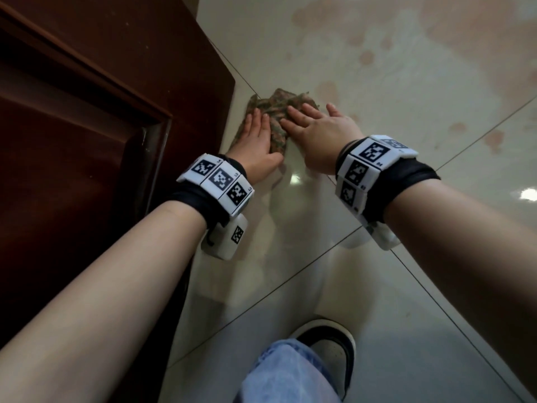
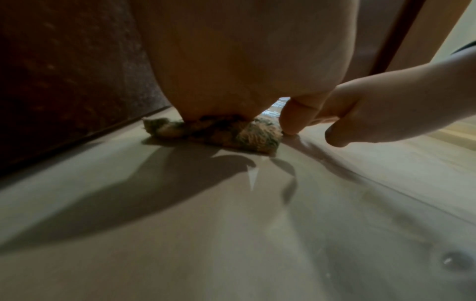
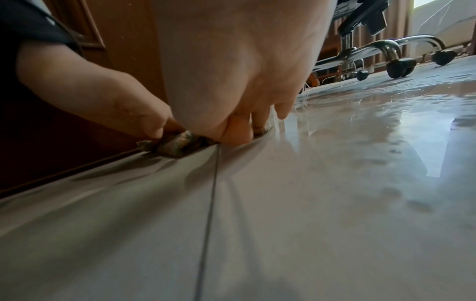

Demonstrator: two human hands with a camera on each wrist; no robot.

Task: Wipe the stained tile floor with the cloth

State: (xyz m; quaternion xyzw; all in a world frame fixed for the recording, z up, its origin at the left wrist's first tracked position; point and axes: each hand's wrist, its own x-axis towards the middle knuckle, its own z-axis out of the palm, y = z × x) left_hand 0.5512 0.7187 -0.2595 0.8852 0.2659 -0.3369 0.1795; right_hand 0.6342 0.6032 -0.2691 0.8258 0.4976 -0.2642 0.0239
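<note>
Mottled cloth under both hands

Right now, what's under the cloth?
The cloth lies on the tile floor, with the left hand and right hand pressing flat on top. Reddish stains show beside it; whether any lie beneath is hidden.
</note>
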